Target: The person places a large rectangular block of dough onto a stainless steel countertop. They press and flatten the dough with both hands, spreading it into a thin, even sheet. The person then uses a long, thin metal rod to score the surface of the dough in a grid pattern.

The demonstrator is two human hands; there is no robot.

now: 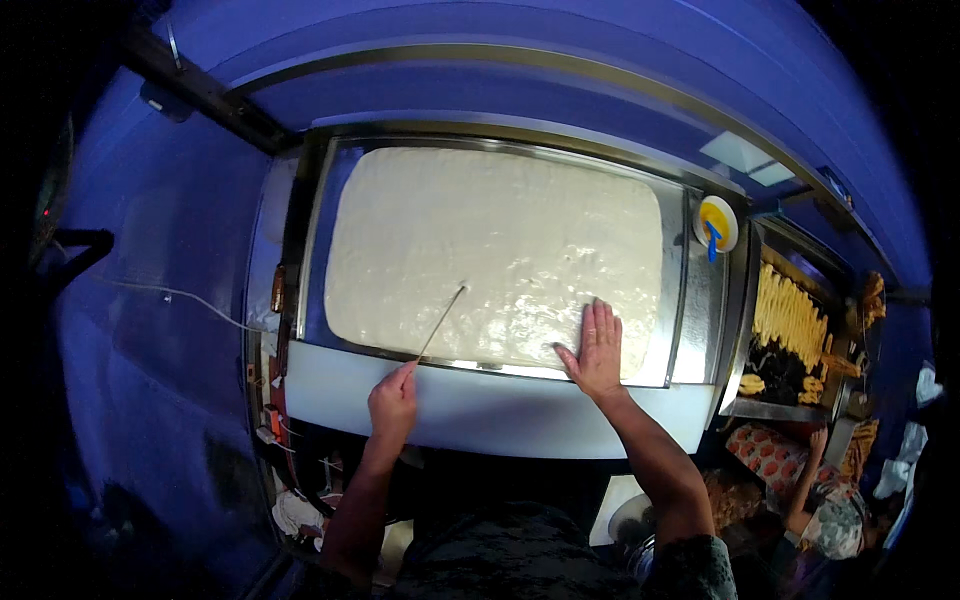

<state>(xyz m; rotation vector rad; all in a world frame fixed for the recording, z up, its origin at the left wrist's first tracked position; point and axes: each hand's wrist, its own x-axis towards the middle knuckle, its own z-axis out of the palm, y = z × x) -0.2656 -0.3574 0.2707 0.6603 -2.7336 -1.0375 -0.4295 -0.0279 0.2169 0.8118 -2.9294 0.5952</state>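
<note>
A wide sheet of pale dough (pixel 487 240) with rounded corners lies in a shallow metal tray (pixel 313 262), its surface shiny on the near right side. My left hand (pixel 394 396) is closed around the near end of a thin stick (pixel 440 324), whose far tip touches the dough near its middle. Flat on the dough's near right part rests my right hand (pixel 598 349), fingers spread a little and palm down, with nothing seen in its grip. What lies under that palm is hidden.
A white board (pixel 510 420) runs along the tray's near edge. Right of the tray sits a bowl of yellow liquid (pixel 718 217) with a blue-handled utensil (pixel 712 241). Farther right, a fryer (pixel 776 409) holds long golden dough sticks (pixel 787 307); a co-worker's arm (pixel 806 480) reaches beside it.
</note>
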